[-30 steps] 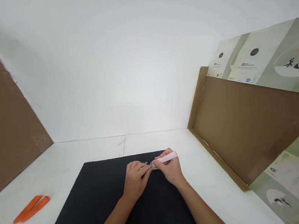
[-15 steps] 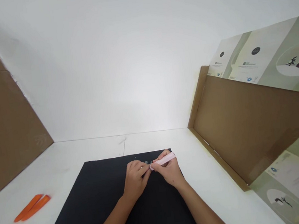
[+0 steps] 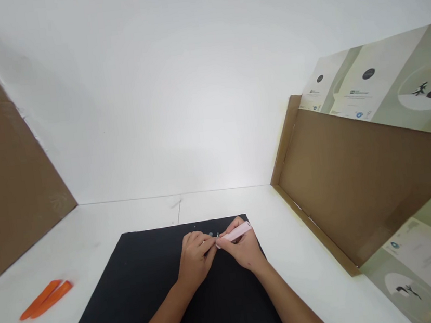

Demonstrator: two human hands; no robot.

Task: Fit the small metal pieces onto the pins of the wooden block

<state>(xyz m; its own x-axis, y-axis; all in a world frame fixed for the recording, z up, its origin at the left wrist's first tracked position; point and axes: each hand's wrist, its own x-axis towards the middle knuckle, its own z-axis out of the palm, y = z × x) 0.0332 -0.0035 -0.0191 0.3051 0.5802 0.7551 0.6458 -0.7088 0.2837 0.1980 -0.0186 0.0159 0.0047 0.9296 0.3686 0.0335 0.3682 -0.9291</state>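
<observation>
pink tool [image 3: 234, 234] — smooth plastic | black mat [image 3: 109, 290] — matt cloth | orange pry tools [image 3: 46, 300] — glossy plastic

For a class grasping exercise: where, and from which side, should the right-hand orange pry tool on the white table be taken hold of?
Take its end nearest the black mat, from above on the mat side, with the left hand. The orange pry tool lies flat against its twin, so one long edge is hard to reach, but that end seems to stick out past the twin.

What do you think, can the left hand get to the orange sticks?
Probably yes: nothing stands between the left hand and the orange sticks, only the flat black mat and white tabletop, so the way looks free.
</observation>
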